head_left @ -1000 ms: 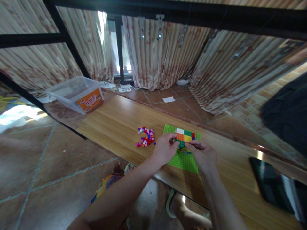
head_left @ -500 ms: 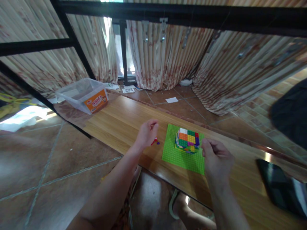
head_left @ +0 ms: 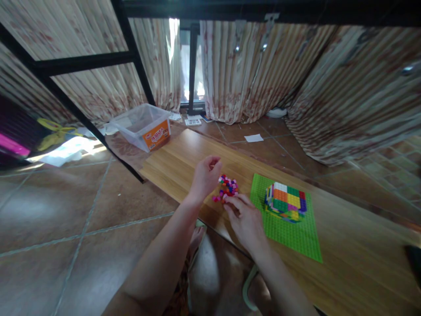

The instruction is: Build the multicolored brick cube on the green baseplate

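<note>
A pile of small toy bricks (head_left: 229, 185), mostly pink, red and purple, lies on the wooden table. Just left of it, my left hand (head_left: 204, 179) is held above the tabletop with curled fingers and the thumb close to them; whatever they may hold is hidden. From the near right, my right hand (head_left: 247, 221) reaches to the pile's edge, thumb and forefinger closed around a small brick there. To the right, a block-shaped build of coloured bricks (head_left: 285, 202) stands on a green baseplate (head_left: 279, 235), untouched by either hand.
The long wooden table (head_left: 179, 160) runs from far left to near right. A clear plastic tub (head_left: 141, 127) with an orange label stands beyond its left end. Black metal bars (head_left: 92, 63) cross the view. A dark object (head_left: 413, 263) shows at the right edge.
My right hand has moved left from beside the baseplate to the loose bricks. The view has turned left, and the brick pile behind my left hand now shows.
</note>
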`<state>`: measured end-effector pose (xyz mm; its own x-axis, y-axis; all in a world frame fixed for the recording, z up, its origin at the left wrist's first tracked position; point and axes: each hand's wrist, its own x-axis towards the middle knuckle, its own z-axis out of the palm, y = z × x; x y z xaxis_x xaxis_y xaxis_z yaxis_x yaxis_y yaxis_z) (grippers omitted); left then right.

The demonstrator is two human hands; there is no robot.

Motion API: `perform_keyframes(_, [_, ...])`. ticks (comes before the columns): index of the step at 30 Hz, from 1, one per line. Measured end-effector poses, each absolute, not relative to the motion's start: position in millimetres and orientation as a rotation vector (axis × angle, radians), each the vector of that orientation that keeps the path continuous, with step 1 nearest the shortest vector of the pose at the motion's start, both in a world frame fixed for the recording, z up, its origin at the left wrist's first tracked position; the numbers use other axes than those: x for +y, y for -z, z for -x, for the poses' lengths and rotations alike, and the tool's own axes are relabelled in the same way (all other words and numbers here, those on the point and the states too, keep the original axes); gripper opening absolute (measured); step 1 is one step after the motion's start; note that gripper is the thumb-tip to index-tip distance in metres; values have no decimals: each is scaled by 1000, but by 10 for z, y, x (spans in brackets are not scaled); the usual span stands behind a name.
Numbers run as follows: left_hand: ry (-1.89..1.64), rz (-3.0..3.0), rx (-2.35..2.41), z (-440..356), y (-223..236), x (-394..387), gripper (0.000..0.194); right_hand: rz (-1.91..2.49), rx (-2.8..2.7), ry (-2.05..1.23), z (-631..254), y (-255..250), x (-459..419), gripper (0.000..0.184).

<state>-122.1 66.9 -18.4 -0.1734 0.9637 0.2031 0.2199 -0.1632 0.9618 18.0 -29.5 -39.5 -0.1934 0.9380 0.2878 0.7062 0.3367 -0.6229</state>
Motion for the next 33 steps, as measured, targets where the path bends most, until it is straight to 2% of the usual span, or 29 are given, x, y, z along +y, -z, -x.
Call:
perform_keyframes(5, [-1365, -1389, 1417, 1318, 136, 656, 19, 1455, -2096, -355, 30, 492, -182, 22])
perform_keyframes(22, [-1319, -1384, 1445, 1361, 144, 652, 22, 1525, -2085, -312, 41, 550, -113, 19])
perform_keyframes(33, [-1343, -1463, 1408, 1308, 173, 662, 20, 1437, -1696, -421, -306, 214, -160, 20])
